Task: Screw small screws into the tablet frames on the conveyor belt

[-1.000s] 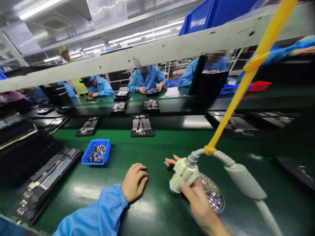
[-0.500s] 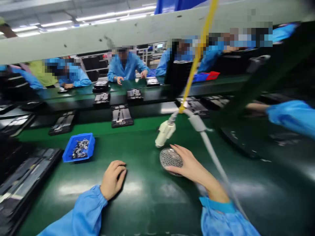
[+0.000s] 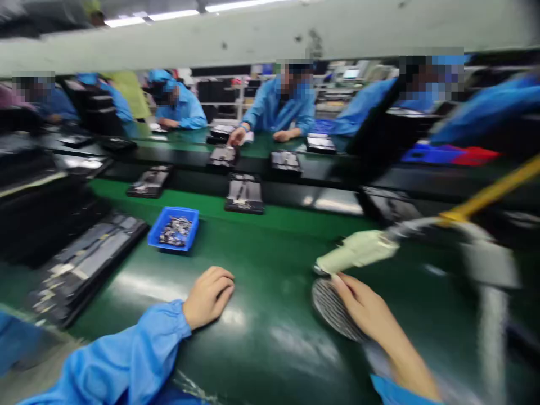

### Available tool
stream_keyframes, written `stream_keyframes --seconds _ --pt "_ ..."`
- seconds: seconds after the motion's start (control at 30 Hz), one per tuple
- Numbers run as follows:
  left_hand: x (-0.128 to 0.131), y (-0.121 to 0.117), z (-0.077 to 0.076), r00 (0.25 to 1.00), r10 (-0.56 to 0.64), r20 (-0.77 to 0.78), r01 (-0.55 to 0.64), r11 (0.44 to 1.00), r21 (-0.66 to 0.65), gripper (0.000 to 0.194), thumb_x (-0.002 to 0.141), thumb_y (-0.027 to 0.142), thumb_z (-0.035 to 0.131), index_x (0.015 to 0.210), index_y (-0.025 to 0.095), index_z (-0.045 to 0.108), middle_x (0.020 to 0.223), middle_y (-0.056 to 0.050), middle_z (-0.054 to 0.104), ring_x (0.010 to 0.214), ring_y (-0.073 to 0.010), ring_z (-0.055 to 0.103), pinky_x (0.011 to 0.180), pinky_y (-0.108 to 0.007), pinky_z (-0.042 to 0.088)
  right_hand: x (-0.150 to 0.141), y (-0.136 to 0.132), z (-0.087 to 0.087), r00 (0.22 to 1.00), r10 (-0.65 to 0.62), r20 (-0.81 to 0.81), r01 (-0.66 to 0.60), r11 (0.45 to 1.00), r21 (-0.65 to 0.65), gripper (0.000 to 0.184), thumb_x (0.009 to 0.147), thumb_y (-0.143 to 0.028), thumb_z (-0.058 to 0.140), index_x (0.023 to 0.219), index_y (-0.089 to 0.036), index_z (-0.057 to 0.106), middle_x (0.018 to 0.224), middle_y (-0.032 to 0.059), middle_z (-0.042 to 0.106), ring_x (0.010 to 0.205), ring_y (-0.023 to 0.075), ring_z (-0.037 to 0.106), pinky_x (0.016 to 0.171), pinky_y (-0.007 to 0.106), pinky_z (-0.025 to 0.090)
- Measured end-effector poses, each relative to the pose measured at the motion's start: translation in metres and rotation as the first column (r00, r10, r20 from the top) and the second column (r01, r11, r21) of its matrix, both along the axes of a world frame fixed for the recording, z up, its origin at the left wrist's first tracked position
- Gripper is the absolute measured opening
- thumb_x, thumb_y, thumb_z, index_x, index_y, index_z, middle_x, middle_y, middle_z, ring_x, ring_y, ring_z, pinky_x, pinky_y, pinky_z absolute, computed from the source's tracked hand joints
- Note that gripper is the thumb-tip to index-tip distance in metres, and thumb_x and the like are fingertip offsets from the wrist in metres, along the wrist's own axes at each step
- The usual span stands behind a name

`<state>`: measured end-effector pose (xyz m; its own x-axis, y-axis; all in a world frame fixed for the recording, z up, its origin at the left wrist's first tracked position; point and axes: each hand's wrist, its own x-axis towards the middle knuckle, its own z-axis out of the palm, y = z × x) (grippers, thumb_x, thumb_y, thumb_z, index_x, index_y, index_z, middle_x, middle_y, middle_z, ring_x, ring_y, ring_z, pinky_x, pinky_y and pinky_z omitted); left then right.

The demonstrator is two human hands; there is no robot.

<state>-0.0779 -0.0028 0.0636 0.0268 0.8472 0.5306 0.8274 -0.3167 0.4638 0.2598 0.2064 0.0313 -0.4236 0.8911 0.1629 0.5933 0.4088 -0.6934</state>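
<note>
My left hand point(image 3: 207, 295) rests on the green bench top point(image 3: 261, 337), its fingers curled under with nothing seen in them. My right hand point(image 3: 366, 308) lies with fingers stretched over a round metal dish of small screws point(image 3: 328, 305). Just above that hand a pale electric screwdriver point(image 3: 358, 251) hangs nearly level from a yellow strap point(image 3: 491, 194), its grey cable point(image 3: 489, 270) trailing to the right. Neither hand is on the screwdriver. The picture is smeared by motion.
A blue bin of small metal parts point(image 3: 174, 227) sits left of centre. Dark trays of parts point(image 3: 80, 264) line the left edge, and black fixtures point(image 3: 244, 194) lie on the belt behind. Several people in blue coats work across the line.
My right hand let go of the screwdriver and came down onto the screw dish. The screwdriver swung up and to the right on its strap. The view has swung sideways.
</note>
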Motion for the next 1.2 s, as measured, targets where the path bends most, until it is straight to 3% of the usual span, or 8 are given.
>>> stream_keyframes --seconds 0.1,0.2,0.3,0.4,0.53,0.7,0.87,1.2 --pt "0.018 0.018 0.013 0.987 -0.158 -0.019 0.158 0.987 -0.014 0.018 0.102 0.020 0.053 0.096 0.021 0.070 0.100 -0.007 0.076 0.092 -0.0184 0.071 0.086 -0.031 0.060 -0.007 -0.010 0.024 0.996 -0.062 -0.056 0.054 0.989 -0.138 0.062 0.095 -0.068 0.043 0.104 -0.018 0.079 0.115 0.0168 0.080 0.113 0.0373 0.072 0.105 0.056 0.052" --pt "0.056 0.042 0.013 0.913 -0.407 -0.002 0.407 0.913 -0.028 0.020 0.104 0.019 0.051 0.106 0.021 0.071 0.106 -0.006 0.078 0.099 -0.0173 0.074 0.091 -0.029 0.062 0.001 -0.013 0.026 0.989 -0.131 -0.066 0.119 0.980 -0.161 0.060 0.099 -0.064 0.043 0.124 -0.019 0.074 0.130 0.0142 0.076 0.126 0.0317 0.068 0.114 0.052 0.048" --pt "0.109 0.076 0.000 0.820 -0.569 0.058 0.569 0.822 0.018 0.031 0.106 0.019 0.044 0.128 0.017 0.066 0.132 -0.012 0.073 0.128 -0.0203 0.067 0.112 -0.036 0.056 0.012 -0.026 0.023 0.988 -0.118 -0.101 0.099 0.979 -0.175 0.074 0.085 -0.063 0.069 0.143 -0.017 0.061 0.148 0.0167 0.064 0.137 0.0314 0.062 0.120 0.050 0.044" --pt "0.156 0.124 -0.015 0.835 -0.524 0.170 0.533 0.846 -0.016 0.041 0.106 0.023 0.036 0.140 0.013 0.059 0.149 -0.017 0.061 0.145 -0.0254 0.054 0.125 -0.049 0.044 0.015 -0.046 0.022 0.995 -0.015 -0.102 -0.002 0.985 -0.171 0.112 0.059 -0.054 0.095 0.155 -0.018 0.047 0.164 0.0200 0.044 0.153 0.0360 0.042 0.129 0.052 0.032" --pt "0.178 0.172 -0.018 0.885 -0.319 0.340 0.412 0.876 -0.252 0.046 0.104 0.029 0.036 0.138 0.006 0.057 0.149 -0.022 0.060 0.146 -0.0309 0.053 0.127 -0.054 0.038 0.006 -0.069 0.025 0.998 -0.036 -0.043 0.028 0.986 -0.167 0.127 0.055 -0.042 0.099 0.161 -0.017 0.034 0.167 0.0229 0.034 0.160 0.0388 0.027 0.132 0.054 0.025" --pt "0.155 0.154 -0.018 0.875 -0.221 0.431 0.391 0.848 -0.359 0.051 0.108 0.039 0.025 0.135 0.012 0.059 0.130 -0.015 0.074 0.124 -0.0267 0.070 0.115 -0.048 0.052 -0.014 -0.102 0.030 0.997 -0.077 0.021 0.079 0.993 -0.091 0.123 0.059 -0.033 0.096 0.162 -0.022 0.029 0.163 0.0206 0.037 0.156 0.0393 0.033 0.130 0.057 0.031" --pt "0.134 0.117 -0.019 0.746 -0.177 0.642 0.438 0.857 -0.272 0.054 0.107 0.052 0.028 0.129 0.016 0.062 0.127 -0.012 0.076 0.121 -0.0253 0.070 0.115 -0.045 0.050 -0.035 -0.130 0.046 0.995 -0.028 0.095 0.020 0.996 0.084 0.104 0.068 -0.026 0.085 0.158 -0.020 0.034 0.158 0.0207 0.042 0.150 0.0410 0.038 0.123 0.063 0.040" --pt "0.114 0.108 -0.009 0.701 -0.154 0.696 0.471 0.833 -0.290 0.075 0.102 0.073 0.024 0.130 0.015 0.063 0.126 -0.014 0.076 0.122 -0.0291 0.070 0.118 -0.050 0.047 -0.055 -0.133 0.041 0.993 -0.026 0.115 0.014 0.995 0.097 0.103 0.064 -0.026 0.087 0.154 -0.019 0.038 0.152 0.0219 0.047 0.144 0.0423 0.046 0.119 0.062 0.047"
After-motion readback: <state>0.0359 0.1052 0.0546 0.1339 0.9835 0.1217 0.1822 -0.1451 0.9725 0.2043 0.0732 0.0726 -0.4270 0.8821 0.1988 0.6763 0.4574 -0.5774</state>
